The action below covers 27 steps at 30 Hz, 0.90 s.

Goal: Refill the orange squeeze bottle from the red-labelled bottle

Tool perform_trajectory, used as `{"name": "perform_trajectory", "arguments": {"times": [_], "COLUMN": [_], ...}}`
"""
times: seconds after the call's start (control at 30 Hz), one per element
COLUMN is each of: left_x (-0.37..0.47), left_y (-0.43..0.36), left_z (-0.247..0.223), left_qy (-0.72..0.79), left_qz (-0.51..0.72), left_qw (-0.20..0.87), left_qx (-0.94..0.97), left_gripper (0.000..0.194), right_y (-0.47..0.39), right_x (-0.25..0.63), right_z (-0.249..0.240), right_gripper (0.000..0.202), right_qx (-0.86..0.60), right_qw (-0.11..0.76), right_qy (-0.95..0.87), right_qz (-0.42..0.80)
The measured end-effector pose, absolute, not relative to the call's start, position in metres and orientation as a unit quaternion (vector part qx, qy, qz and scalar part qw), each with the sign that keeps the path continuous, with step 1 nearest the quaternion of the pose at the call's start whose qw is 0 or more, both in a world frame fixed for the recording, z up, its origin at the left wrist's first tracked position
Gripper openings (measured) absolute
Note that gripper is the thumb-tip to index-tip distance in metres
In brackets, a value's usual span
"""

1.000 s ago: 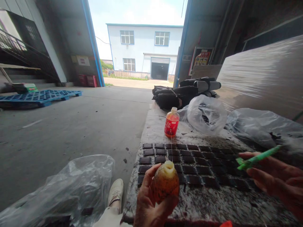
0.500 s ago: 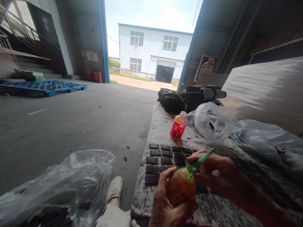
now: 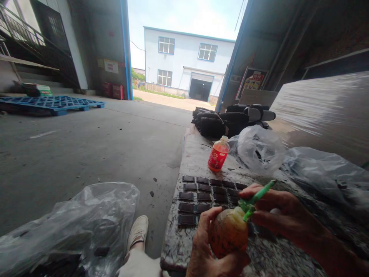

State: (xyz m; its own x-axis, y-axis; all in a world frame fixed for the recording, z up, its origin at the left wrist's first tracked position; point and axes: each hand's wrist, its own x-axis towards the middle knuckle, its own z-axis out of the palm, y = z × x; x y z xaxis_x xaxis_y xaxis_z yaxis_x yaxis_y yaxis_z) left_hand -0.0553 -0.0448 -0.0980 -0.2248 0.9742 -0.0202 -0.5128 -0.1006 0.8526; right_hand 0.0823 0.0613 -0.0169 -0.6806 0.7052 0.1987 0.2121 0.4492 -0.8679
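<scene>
My left hand (image 3: pixel 210 246) is wrapped round a rounded orange bottle (image 3: pixel 229 234) smudged with dark marks, its pale neck tilted up to the right. Between thumb and fingers, my right hand (image 3: pixel 276 209) pinches a green nozzle-like piece (image 3: pixel 258 196) at that neck. Whether the piece is still seated on the mouth I cannot tell. Under and behind the bottle, rows of dark rectangular pieces (image 3: pixel 204 197) lie on the stained table (image 3: pixel 175 246); my hands partly cover them. Farther back stands a red-labelled drink bottle (image 3: pixel 218 154).
Clear plastic bags (image 3: pixel 259 148) lie on the table's right side, near black rolled bundles (image 3: pixel 230 121). Another plastic bag (image 3: pixel 109 207) with dark pieces inside sits on the floor at left, beside a shoe (image 3: pixel 138 231). A blue pallet (image 3: pixel 57 104) lies farther off.
Both hands have shifted slightly right with the orange bottle and the green piece. The green piece has moved toward the right of the neck, showing more of the pale neck.
</scene>
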Motion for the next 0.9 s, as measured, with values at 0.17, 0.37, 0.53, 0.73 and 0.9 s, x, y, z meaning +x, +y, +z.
{"name": "perform_trajectory", "arguments": {"times": [0.17,0.37,0.53,0.73,0.9], "left_x": [-0.056,-0.054,-0.056,-0.054,-0.060], "left_y": [-0.045,-0.044,-0.044,-0.035,-0.024], "left_z": [-0.094,-0.084,-0.082,-0.100,-0.115], "left_qy": [0.391,0.363,0.323,0.233,0.189], "left_qz": [0.669,0.672,0.691,0.703,0.705], "left_qw": [0.554,0.585,0.600,0.632,0.609], "left_qx": [0.303,0.273,0.241,0.228,0.310], "left_gripper": [0.068,0.068,0.061,0.071,0.066], "right_y": [0.061,0.063,0.059,0.053,0.064], "right_x": [0.087,0.097,0.094,0.080,0.093], "right_z": [-0.014,-0.009,0.003,0.023,0.010], "right_gripper": [0.031,0.034,0.031,0.027,0.032], "right_qx": [-0.310,-0.335,-0.323,-0.274,-0.259], "right_qw": [0.229,0.191,0.220,0.227,0.245], "right_qy": [-0.807,-0.824,-0.831,-0.838,-0.821], "right_qz": [0.448,0.415,0.396,0.414,0.447]}}
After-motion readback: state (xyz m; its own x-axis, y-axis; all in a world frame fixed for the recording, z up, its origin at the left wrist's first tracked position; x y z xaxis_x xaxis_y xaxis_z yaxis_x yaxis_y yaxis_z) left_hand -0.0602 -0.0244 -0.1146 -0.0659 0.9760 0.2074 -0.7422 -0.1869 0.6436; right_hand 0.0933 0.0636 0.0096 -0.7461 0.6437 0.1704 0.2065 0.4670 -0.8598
